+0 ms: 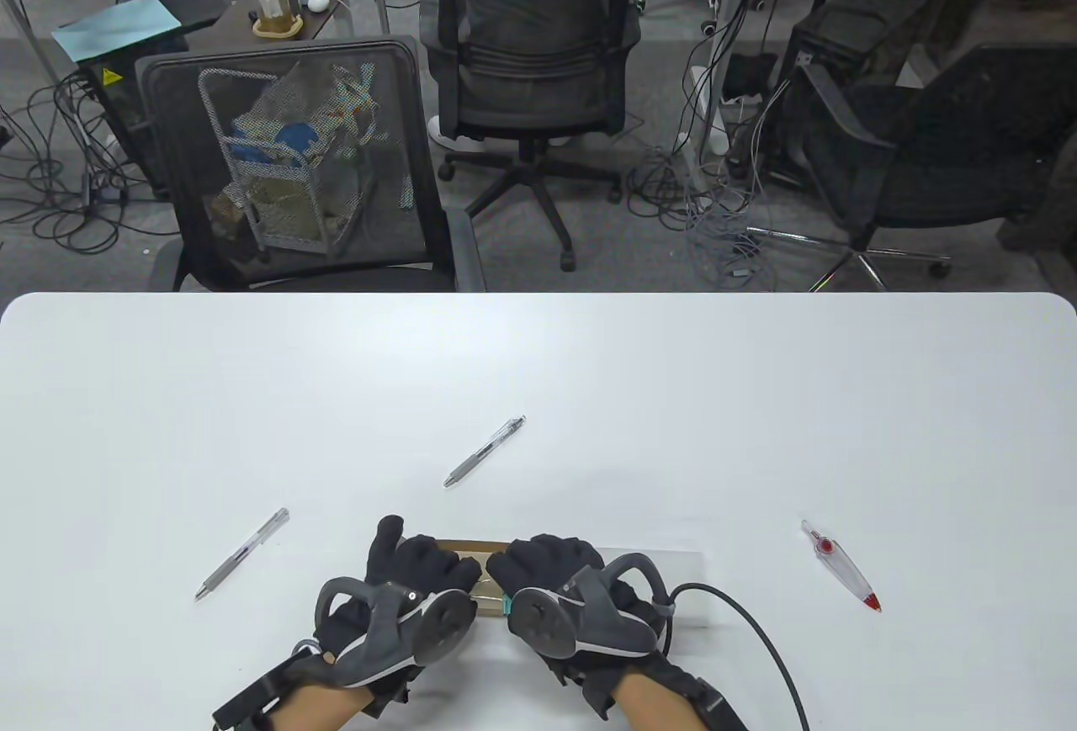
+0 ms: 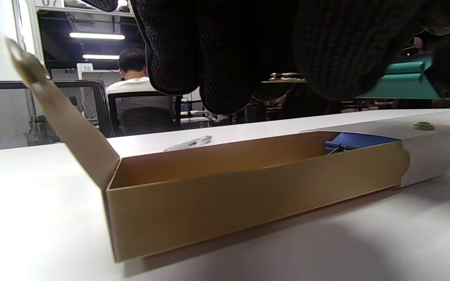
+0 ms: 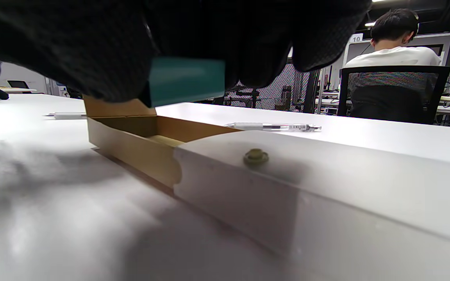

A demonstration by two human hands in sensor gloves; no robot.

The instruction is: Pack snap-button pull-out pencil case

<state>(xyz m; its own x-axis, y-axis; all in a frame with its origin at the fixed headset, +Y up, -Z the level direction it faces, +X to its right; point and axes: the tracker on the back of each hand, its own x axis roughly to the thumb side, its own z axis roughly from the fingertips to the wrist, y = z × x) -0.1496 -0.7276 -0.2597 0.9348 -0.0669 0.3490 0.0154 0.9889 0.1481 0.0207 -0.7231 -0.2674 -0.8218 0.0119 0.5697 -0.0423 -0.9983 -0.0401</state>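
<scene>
The pencil case lies at the table's near edge: a brown cardboard drawer [image 1: 467, 548] pulled partly out to the left of its white sleeve [image 1: 686, 567]. In the left wrist view the drawer [image 2: 248, 187] stands open with its end flap [image 2: 53, 113] raised, and something blue [image 2: 359, 140] lies at its sleeve end. The sleeve carries a snap button [image 3: 255, 157]. My left hand [image 1: 429, 567] hovers over the drawer, its fingers [image 2: 217, 58] loose and clear of it. My right hand [image 1: 538, 563] holds a teal block [image 3: 188, 80] just above the drawer-sleeve junction.
A clear pen [image 1: 485, 451] lies beyond the case. A grey pen [image 1: 242, 553] lies to the left. A clear tool with a red tip [image 1: 841, 567] lies to the right. A black cable [image 1: 757, 630] runs from my right hand. Office chairs stand past the far edge.
</scene>
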